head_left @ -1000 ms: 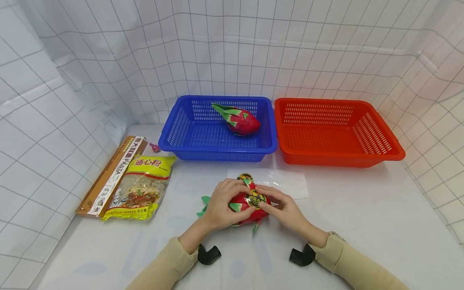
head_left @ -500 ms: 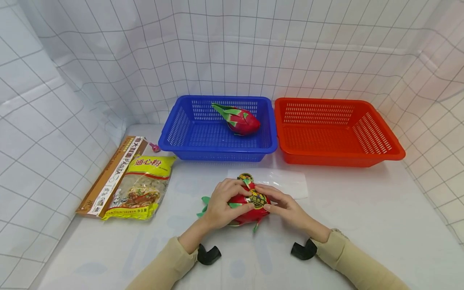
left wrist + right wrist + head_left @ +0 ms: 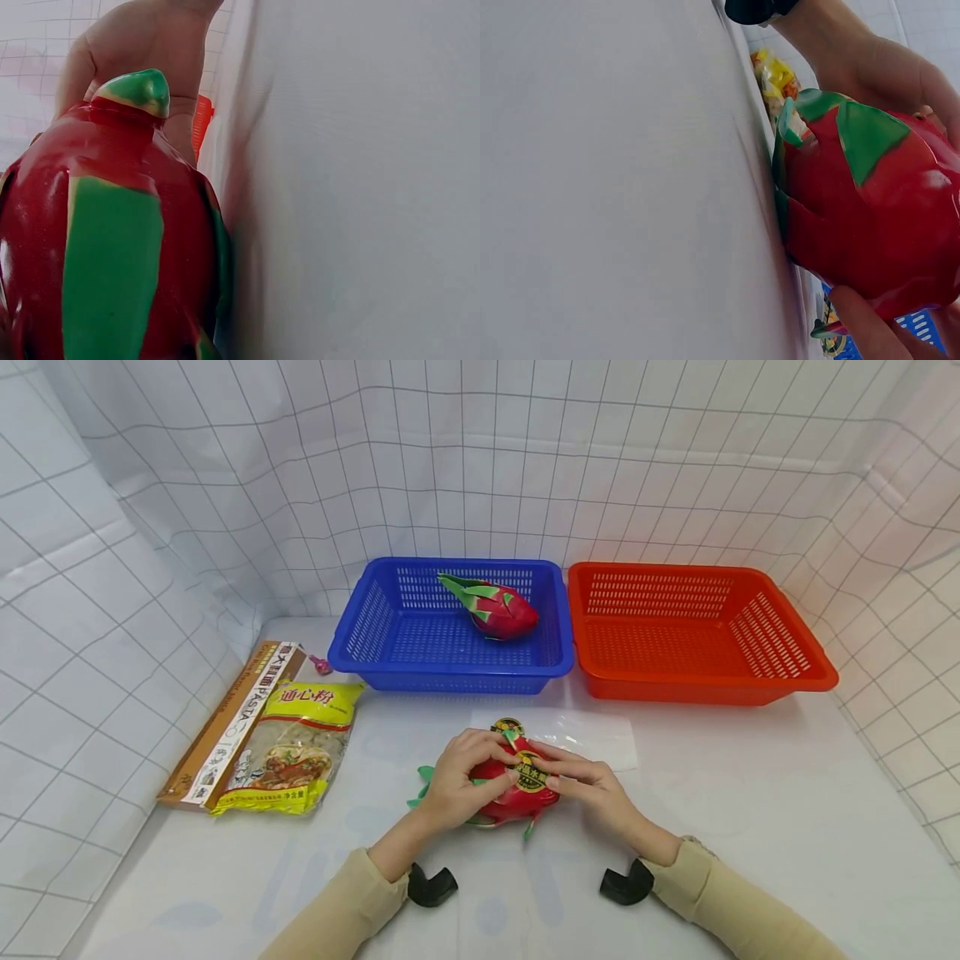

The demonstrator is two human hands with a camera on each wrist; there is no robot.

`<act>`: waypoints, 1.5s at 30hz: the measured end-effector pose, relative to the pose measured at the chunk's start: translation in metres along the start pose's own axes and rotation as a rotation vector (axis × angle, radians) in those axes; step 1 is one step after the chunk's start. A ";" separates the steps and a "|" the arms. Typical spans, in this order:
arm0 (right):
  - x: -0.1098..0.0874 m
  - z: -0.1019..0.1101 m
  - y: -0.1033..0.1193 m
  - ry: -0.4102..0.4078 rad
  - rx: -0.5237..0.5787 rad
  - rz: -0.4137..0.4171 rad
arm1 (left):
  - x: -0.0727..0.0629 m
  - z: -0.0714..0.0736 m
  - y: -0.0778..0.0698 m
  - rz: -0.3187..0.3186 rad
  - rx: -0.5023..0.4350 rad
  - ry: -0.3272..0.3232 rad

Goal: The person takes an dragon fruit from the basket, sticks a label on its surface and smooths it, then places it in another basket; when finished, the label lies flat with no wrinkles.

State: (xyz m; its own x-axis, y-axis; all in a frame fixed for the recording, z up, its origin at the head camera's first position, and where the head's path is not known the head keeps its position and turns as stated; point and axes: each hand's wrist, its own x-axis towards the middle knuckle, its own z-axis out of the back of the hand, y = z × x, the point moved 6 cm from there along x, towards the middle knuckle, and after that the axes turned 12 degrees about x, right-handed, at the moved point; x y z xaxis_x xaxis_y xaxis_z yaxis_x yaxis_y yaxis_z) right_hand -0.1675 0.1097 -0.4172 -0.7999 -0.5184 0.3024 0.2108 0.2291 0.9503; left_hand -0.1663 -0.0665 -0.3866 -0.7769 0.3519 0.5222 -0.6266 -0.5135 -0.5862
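Observation:
A red dragon fruit [image 3: 513, 806] with green scales lies on the table between the two hands. On its upper side sits a round black and yellow sticker [image 3: 531, 774]. The left hand [image 3: 459, 781] grips the fruit from the left, its thumb at the sticker's left edge. From the right, the right hand [image 3: 603, 793] holds the fruit's other end, fingertips at the sticker's right edge. In the right wrist view, the fruit's red skin [image 3: 870, 217] fills the space between the hands. Its far side is hidden under the fingers.
Behind stand a blue basket [image 3: 450, 681] with another dragon fruit [image 3: 506, 612] inside, and a red basket [image 3: 690, 687]. A white sheet [image 3: 600, 739] bears a second round sticker [image 3: 508, 726]. At left lie a pasta box [image 3: 217, 735], a yellow food bag [image 3: 292, 743] and a small pink item [image 3: 320, 665].
The right fingers have shifted from over the sticker to its right edge, and more of its face shows. The left thumb has moved up to the sticker's left edge. The fruit stays in place.

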 end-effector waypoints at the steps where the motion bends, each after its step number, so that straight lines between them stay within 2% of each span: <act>1: 0.000 0.000 0.000 -0.007 0.001 0.011 | 0.000 0.000 0.000 0.000 0.027 0.007; 5: 0.000 -0.002 0.000 -0.049 -0.013 0.040 | 0.000 -0.002 -0.004 -0.023 0.154 0.030; 9: 0.000 -0.004 0.000 -0.109 -0.070 0.038 | 0.000 -0.003 -0.006 -0.033 0.193 0.037; 18: 0.001 -0.011 -0.001 -0.138 -0.105 -0.055 | 0.000 -0.003 -0.004 -0.028 0.176 0.030; 23: 0.001 -0.009 -0.001 -0.045 -0.128 -0.073 | 0.000 -0.002 -0.002 -0.012 0.134 0.022; 26: 0.001 -0.006 -0.001 0.031 -0.097 -0.105 | 0.000 -0.002 -0.001 0.009 0.085 0.016; 30: 0.001 -0.005 -0.001 0.068 -0.053 -0.129 | -0.001 -0.002 0.001 0.034 0.040 0.008; 35: 0.001 -0.005 -0.001 0.051 -0.029 -0.109 | -0.001 0.001 0.001 0.049 0.024 -0.025; 39: 0.000 -0.004 -0.002 0.020 -0.011 -0.093 | -0.001 0.001 0.001 0.062 0.052 -0.035; 45: 0.002 -0.003 -0.002 -0.025 0.001 -0.057 | 0.000 0.001 -0.003 0.030 0.090 -0.052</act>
State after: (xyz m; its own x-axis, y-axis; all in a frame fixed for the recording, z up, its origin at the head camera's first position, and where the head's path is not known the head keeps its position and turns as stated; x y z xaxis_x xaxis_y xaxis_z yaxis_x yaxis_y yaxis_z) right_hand -0.1679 0.1060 -0.4182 -0.8245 -0.5095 0.2460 0.1643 0.2005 0.9658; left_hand -0.1644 -0.0655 -0.3842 -0.7895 0.2959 0.5378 -0.5933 -0.5925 -0.5450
